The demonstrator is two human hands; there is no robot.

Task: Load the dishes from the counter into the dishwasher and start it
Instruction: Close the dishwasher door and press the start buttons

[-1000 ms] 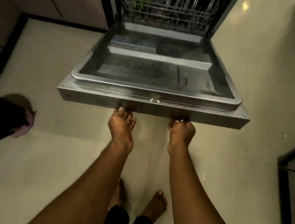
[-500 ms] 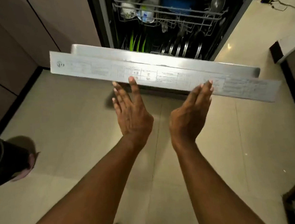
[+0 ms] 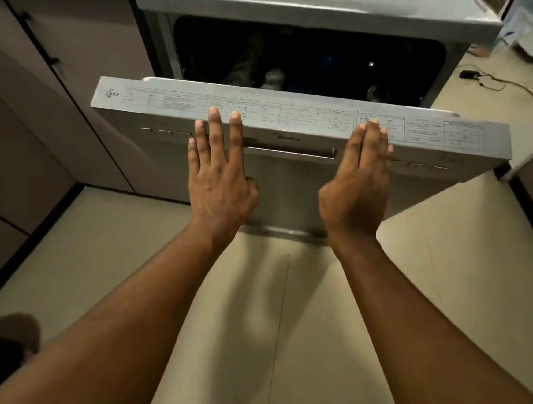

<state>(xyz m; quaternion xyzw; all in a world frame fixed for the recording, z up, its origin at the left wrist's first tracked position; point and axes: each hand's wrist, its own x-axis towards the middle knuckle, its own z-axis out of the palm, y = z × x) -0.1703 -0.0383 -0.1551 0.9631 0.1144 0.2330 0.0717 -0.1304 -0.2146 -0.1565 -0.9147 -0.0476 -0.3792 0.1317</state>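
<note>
The silver dishwasher (image 3: 323,9) stands ahead with its door (image 3: 289,181) raised most of the way, a dark gap still showing above the door's top edge. A printed label strip runs along that top edge (image 3: 299,110). My left hand (image 3: 218,173) lies flat on the door's front with fingers spread, fingertips on the top edge. My right hand (image 3: 359,178) presses flat on the front, right of the handle bar (image 3: 290,150). Dim shapes of dishes (image 3: 268,74) show inside; the racks are mostly hidden in the dark.
Brown cabinet fronts (image 3: 44,107) line the left side. A black charger and cable (image 3: 485,79) lie on the pale tiled floor (image 3: 300,326) at the right, by some packaging (image 3: 529,31). Another person's dark foot (image 3: 2,350) shows at the lower left.
The door has swung up from lying flat to nearly upright. My hands went from under its front edge to flat on its outer face.
</note>
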